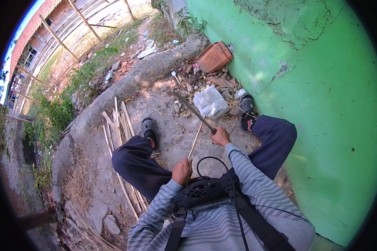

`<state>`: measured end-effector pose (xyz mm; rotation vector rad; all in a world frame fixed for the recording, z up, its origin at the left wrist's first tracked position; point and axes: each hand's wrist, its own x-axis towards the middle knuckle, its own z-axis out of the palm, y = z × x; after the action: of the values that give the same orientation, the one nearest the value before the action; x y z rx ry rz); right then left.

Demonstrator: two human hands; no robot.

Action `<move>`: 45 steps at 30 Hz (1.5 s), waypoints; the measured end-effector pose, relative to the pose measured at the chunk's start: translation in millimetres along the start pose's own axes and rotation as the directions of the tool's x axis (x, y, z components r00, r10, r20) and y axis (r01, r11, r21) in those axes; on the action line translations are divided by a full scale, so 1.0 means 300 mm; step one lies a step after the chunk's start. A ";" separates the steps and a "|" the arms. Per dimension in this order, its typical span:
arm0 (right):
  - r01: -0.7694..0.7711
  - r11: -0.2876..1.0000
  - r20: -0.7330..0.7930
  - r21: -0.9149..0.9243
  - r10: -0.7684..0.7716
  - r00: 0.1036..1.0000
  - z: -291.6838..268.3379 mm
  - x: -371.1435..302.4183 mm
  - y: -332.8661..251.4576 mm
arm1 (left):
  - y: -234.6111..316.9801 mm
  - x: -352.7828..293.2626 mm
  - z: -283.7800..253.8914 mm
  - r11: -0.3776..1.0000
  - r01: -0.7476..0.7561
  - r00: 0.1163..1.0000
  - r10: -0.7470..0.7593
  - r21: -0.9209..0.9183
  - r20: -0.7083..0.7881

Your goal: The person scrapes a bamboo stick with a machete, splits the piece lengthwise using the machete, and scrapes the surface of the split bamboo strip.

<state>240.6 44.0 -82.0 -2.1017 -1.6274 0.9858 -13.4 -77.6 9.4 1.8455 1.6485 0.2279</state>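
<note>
My left hand (182, 171) is closed around the lower end of a thin pale wooden strip (195, 141), which points up and away from me. In my right hand (220, 137) is the handle of a long knife (192, 109). Its dark blade slants away to the upper left. The strip's far end meets or passes close to the knife near the handle; I cannot tell whether they touch. Beyond the knife sits a whitish, rough-looking block (210, 102). Left of my left leg lies a loose bundle of long pale wooden strips (120, 121).
My shoed feet stand apart on cracked concrete (171, 138). A green wall (318, 125) rises close on the right. An orange-brown ridged container (214, 57) lies against it among rubble. A low, curving concrete ridge (125, 79) borders the left and far side, with plants (56, 111) beyond.
</note>
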 end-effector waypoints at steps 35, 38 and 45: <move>0.184 0.981 0.068 -0.061 -0.180 0.981 0.056 -0.167 -0.130 | -0.020 0.201 0.068 0.947 0.139 0.989 -0.118 -0.291 0.087; 0.157 0.985 0.050 -0.075 -0.153 0.987 0.066 -0.138 -0.111 | -0.026 0.193 0.076 0.951 0.109 0.993 -0.089 -0.290 0.083; 0.160 0.984 0.084 -0.073 -0.154 0.984 0.058 -0.139 -0.106 | -0.057 0.175 0.117 0.974 -0.087 0.996 0.086 -0.211 -0.011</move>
<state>200.7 11.8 -61.2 -1.9698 -1.8680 0.9773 1.2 -40.3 -42.5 1.7563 1.4842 0.4262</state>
